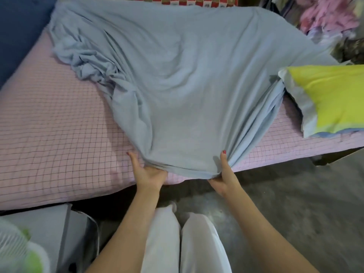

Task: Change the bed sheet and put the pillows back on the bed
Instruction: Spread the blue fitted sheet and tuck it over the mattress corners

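Observation:
A light blue bed sheet (pixel 177 75) billows loosely over the middle of the bed, bunched in folds at its left side. Under it lies the pink checked mattress (pixel 49 125), bare at the left and along the near edge. My left hand (pixel 146 172) grips the sheet's near hem, thumb out along the mattress. My right hand (pixel 225 172) pinches the same hem a little to the right, thumb on top of the cloth. A yellow pillow (pixel 331 99) with a pale blue border lies on the bed's right end.
A dark blue wall or headboard (pixel 19 26) stands at the far left. A pile of pink clothes (pixel 331 18) sits at the back right. A white fan (pixel 17 251) and a grey box (pixel 65 233) stand on the concrete floor (pixel 295 203) near my legs.

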